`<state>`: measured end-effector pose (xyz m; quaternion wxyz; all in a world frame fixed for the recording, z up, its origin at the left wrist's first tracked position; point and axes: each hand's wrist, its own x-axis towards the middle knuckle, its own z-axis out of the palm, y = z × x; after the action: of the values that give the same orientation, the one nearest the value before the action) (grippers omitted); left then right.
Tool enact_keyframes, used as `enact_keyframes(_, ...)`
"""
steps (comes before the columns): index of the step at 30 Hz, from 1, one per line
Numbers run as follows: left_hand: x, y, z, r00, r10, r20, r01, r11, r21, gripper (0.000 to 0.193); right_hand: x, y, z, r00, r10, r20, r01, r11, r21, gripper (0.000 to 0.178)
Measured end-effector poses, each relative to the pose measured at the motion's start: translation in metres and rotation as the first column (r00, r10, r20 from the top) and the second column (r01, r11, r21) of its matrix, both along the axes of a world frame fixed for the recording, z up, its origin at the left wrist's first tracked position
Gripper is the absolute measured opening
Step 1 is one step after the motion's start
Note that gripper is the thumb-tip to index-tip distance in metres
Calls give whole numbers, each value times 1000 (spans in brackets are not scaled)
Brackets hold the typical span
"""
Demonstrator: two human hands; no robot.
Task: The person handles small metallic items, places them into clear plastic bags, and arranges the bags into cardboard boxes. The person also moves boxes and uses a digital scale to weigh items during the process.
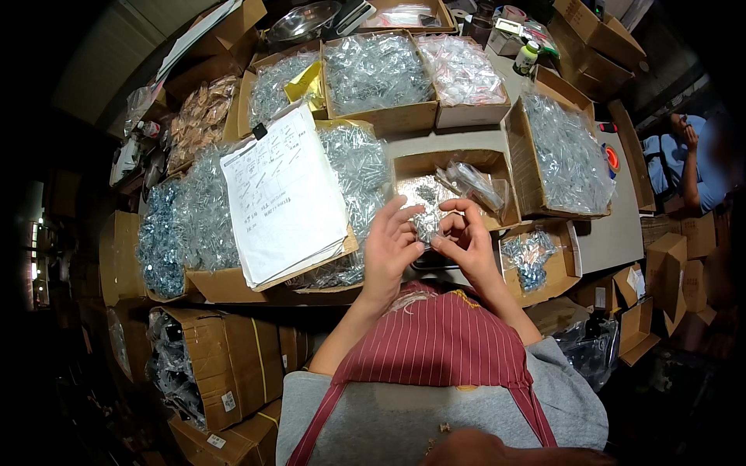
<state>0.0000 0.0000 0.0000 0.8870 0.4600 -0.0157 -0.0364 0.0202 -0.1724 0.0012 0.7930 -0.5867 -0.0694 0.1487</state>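
Grey shirt (334, 415) + maroon apron (435, 342) up close, hands at shiny packet (427, 225)

Past the striped bib, I've my L hand (392, 241) and R hand (468, 241) facing each other, fingers half-curled, thumb tips close together. Packet's btwn them, over the near part of a cardboard tray (420, 162); can't tell from my feed if either grips it. Tray has clear bags (474, 185). To L, papers (284, 194) w/ black clip (259, 131) lie over boxed hardware; to R, bagged hardware (563, 151) on desk (624, 237). Further back: green bottle (526, 58), steel bowl (305, 22). Far R: person in blue (705, 147).
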Motion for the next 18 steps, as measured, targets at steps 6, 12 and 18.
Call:
enact_keyframes(6,-1,-2,-1,999,38,-10,-38,999,-6,73,-2,4,1,1000,-29,2,29,999,19,55)
enact_keyframes(12,-1,-4,3,997,65,-29,-66,998,-19,72,-3,5,0,999,-44,7,43,999,5,56)
enact_keyframes(18,-1,-4,4,995,76,-64,-79,996,-40,70,-4,7,2,1000,-30,-4,30,1000,-6,57)
